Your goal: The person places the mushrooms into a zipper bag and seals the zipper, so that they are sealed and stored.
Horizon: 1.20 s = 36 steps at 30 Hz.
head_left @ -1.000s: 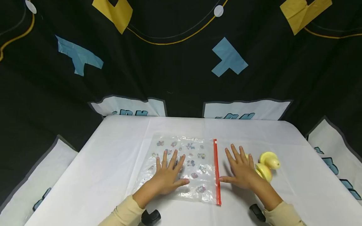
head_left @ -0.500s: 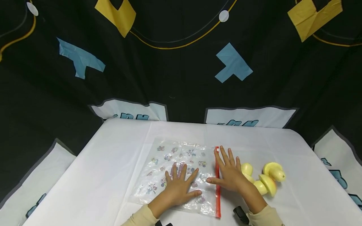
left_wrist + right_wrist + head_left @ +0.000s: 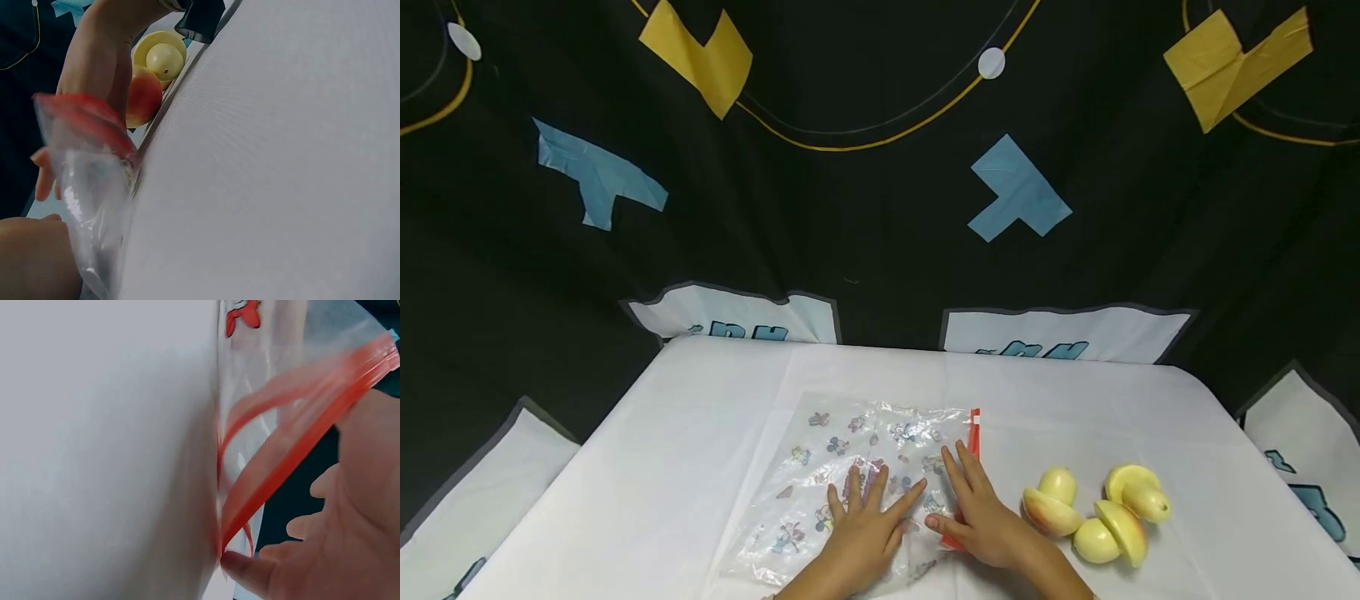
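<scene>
A clear plastic zip bag (image 3: 820,496) with small cartoon prints lies on the table, its red zip strip (image 3: 974,432) on the right side. My left hand (image 3: 863,533) lies over the bag with fingers spread. Over the strip is my right hand (image 3: 988,521), fingers extended and thumb out to the left. In the right wrist view, two red strips (image 3: 294,456) stand apart at the bag's mouth, and the thumb (image 3: 247,570) is right at their lower end. The left wrist view shows the bag's side (image 3: 94,194) rising off the table between the hands.
Several mushroom-shaped yellow pieces (image 3: 1093,540), some with reddish rounded caps, sit right of my right hand. A white cloth covers the table (image 3: 647,500). Behind it hangs a black curtain (image 3: 850,225) with blue and yellow patches.
My right hand has moved left from beside the yellow pieces onto the red strip, uncovering them. My left hand has shifted a little right over the bag. The whole view has tilted up.
</scene>
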Tool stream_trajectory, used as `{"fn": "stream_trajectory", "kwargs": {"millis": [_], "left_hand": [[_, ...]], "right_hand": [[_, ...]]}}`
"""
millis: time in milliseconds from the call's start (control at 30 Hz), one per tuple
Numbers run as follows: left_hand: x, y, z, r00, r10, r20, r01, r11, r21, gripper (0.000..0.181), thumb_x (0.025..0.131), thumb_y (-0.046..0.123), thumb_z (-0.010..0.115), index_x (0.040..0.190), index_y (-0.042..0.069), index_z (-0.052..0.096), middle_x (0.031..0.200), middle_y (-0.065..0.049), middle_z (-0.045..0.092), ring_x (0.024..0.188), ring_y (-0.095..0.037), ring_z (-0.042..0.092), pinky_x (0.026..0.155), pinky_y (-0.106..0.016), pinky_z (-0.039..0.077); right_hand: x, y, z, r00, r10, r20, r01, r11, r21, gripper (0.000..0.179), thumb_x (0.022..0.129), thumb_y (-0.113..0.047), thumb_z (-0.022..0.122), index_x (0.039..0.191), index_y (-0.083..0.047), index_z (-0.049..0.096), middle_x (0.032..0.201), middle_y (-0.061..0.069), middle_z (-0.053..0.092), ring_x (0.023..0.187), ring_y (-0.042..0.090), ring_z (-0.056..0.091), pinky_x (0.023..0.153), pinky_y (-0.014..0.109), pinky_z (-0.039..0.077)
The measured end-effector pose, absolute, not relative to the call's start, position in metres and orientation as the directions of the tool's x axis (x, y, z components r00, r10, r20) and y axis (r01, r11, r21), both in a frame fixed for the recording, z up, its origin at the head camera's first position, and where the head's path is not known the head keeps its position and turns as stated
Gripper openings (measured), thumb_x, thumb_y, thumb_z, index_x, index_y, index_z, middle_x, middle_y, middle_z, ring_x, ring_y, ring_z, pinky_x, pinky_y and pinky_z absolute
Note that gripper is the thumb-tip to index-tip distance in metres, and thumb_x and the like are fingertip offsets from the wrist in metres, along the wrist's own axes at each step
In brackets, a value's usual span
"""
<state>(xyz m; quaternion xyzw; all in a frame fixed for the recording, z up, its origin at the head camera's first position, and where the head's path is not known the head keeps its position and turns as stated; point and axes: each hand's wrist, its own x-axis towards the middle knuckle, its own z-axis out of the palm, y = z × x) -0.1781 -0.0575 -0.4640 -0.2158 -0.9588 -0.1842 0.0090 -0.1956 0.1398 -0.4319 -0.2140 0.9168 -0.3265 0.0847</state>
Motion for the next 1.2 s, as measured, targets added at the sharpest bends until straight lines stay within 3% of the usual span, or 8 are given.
{"fn": "stream_trajectory", "kwargs": {"millis": [167,400,600,833,933,1067,1200], "left_hand": [[-0.179,-0.059,-0.465,-0.907,0.389,0.162,0.421,0.850,0.317,0.057,0.091,0.015,0.046,0.137,0.045,0.032,0.141,-0.027,0.033,0.124,-0.063,0.018,0.085,-0.080,0.014],[-0.181,-0.059,-0.466,-0.896,0.395,0.203,0.439,0.859,0.265,0.083,0.071,-0.004,0.061,0.135,0.045,0.038,0.138,-0.027,0.037,0.123,-0.063,0.022,0.083,-0.079,0.020],[-0.181,-0.059,-0.464,-0.906,0.376,0.193,0.418,0.867,0.273,0.064,0.072,-0.002,0.061,0.124,0.035,0.055,0.137,-0.025,0.037,0.123,-0.062,0.022,0.084,-0.079,0.019],[-0.181,-0.059,-0.459,-0.927,0.335,0.170,0.375,0.857,0.353,0.037,0.089,0.021,0.043,0.121,0.020,0.060,0.136,-0.024,0.041,0.127,-0.057,0.021,0.088,-0.079,0.013],[-0.183,-0.058,-0.455,-0.941,0.299,0.160,0.339,0.858,0.385,0.043,0.092,0.042,0.038,0.119,0.018,0.062,0.137,-0.022,0.042,0.128,-0.055,0.023,0.089,-0.078,0.013],[-0.185,-0.058,-0.453,-0.956,0.231,0.181,0.286,0.870,0.401,0.058,0.086,0.061,0.041,0.110,0.013,0.065,0.135,-0.021,0.044,0.126,-0.054,0.029,0.089,-0.078,0.015],[-0.187,-0.060,-0.454,-0.956,0.206,0.209,0.272,0.886,0.375,0.057,0.081,0.059,0.052,0.103,0.008,0.064,0.130,-0.024,0.046,0.122,-0.056,0.032,0.087,-0.078,0.018]], "right_hand": [[-0.197,0.140,-0.430,-0.901,-0.433,-0.015,-0.315,0.679,-0.663,0.079,0.090,-0.042,0.049,0.147,-0.008,0.007,0.152,0.021,-0.001,0.138,0.044,0.004,0.103,0.063,0.017],[-0.199,0.147,-0.431,-0.882,-0.470,-0.019,-0.345,0.673,-0.655,0.087,0.086,-0.039,0.057,0.146,-0.003,0.006,0.151,0.024,0.002,0.137,0.043,0.009,0.105,0.059,0.019],[-0.198,0.151,-0.434,-0.869,-0.495,0.002,-0.402,0.702,-0.588,0.100,0.075,-0.030,0.072,0.143,0.007,0.009,0.149,0.028,0.006,0.136,0.043,0.012,0.105,0.054,0.024],[-0.194,0.153,-0.434,-0.875,-0.477,-0.085,-0.373,0.775,-0.510,0.099,0.066,-0.023,0.078,0.139,0.013,0.020,0.147,0.031,0.014,0.135,0.046,0.011,0.107,0.053,0.021],[-0.193,0.154,-0.433,-0.874,-0.470,-0.121,-0.376,0.814,-0.443,0.099,0.066,-0.030,0.078,0.138,0.011,0.024,0.146,0.029,0.019,0.136,0.046,0.013,0.107,0.052,0.022],[-0.194,0.155,-0.433,-0.881,-0.448,-0.150,-0.370,0.852,-0.369,0.099,0.069,-0.039,0.074,0.140,0.008,0.024,0.148,0.024,0.021,0.136,0.046,0.014,0.106,0.054,0.022],[-0.195,0.156,-0.432,-0.886,-0.433,-0.167,-0.362,0.869,-0.337,0.098,0.071,-0.046,0.071,0.141,0.005,0.025,0.149,0.022,0.020,0.135,0.048,0.010,0.106,0.056,0.021]]}}
